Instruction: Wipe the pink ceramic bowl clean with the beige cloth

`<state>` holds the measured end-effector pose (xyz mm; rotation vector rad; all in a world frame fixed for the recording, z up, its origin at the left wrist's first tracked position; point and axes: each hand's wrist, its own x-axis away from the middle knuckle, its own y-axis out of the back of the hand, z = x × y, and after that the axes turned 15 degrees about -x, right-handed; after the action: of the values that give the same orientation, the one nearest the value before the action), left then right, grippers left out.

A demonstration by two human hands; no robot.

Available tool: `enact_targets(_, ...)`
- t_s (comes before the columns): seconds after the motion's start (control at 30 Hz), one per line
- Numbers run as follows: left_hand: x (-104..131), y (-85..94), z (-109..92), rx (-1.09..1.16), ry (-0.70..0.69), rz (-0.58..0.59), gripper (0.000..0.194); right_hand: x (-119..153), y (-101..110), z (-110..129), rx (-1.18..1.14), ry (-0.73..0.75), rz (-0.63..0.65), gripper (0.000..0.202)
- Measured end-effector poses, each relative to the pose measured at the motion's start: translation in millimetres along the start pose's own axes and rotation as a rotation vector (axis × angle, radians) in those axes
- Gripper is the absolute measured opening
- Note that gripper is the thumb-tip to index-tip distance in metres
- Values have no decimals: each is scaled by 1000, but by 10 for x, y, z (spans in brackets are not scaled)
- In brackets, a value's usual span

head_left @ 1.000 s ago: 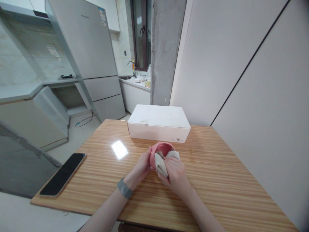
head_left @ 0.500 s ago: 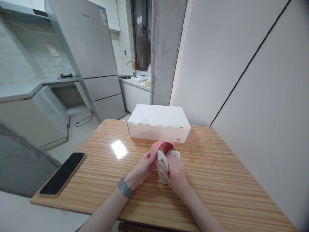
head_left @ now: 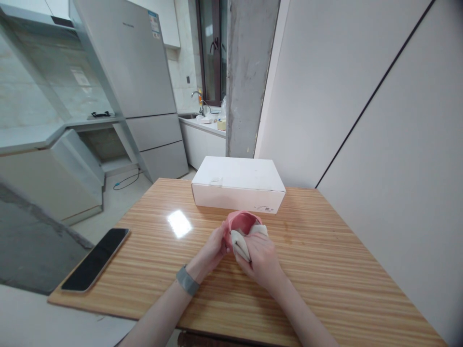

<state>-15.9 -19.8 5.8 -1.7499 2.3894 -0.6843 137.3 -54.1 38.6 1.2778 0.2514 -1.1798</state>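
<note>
A pink, hollow, cup-like container point(head_left: 243, 220) is tilted with its opening towards me, above the middle of the wooden table. My left hand point(head_left: 217, 242) is closed around its left side. In my right hand point(head_left: 261, 250) a whitish cloth point(head_left: 240, 245) is bunched up, with the fingers pushed to the container's mouth. Part of the cloth reaches over the right rim. The fingertips of my right hand and the container's lower part are hidden.
Just behind my hands a white cardboard box point(head_left: 238, 185) lies on the table point(head_left: 325, 270). A black-screened phone point(head_left: 96, 260) rests near the left edge. A white wall point(head_left: 361, 111) borders the right side; a fridge point(head_left: 126, 62) stands beyond.
My right hand and the cloth have shifted slightly left at the container's mouth, and the cloth hangs down less. The container has turned a little, showing more of its inside.
</note>
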Motion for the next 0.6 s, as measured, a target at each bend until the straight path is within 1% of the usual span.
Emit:
enact_targets(0.13, 68, -67, -78, -13, 0, 96, 27, 7, -15, -33, 12, -9, -103, 9)
enact_targets(0.2, 94, -110, -107, -19, -37, 150, 26, 10, -20, -38, 4, -19, -127, 8)
enact_targets(0.27, 99, -132, -110, -15, -71, 179, 27, 15, -31, -35, -5, -27, -133, 7)
enact_targets(0.47, 40, -78, -37, 10, -66, 81, 29, -2, -40, -2, -34, -61, -106, 9)
enact_targets(0.6, 39, -70, -49, 11, -69, 49, 33, -30, 11, 29, -79, -45, -67, 7)
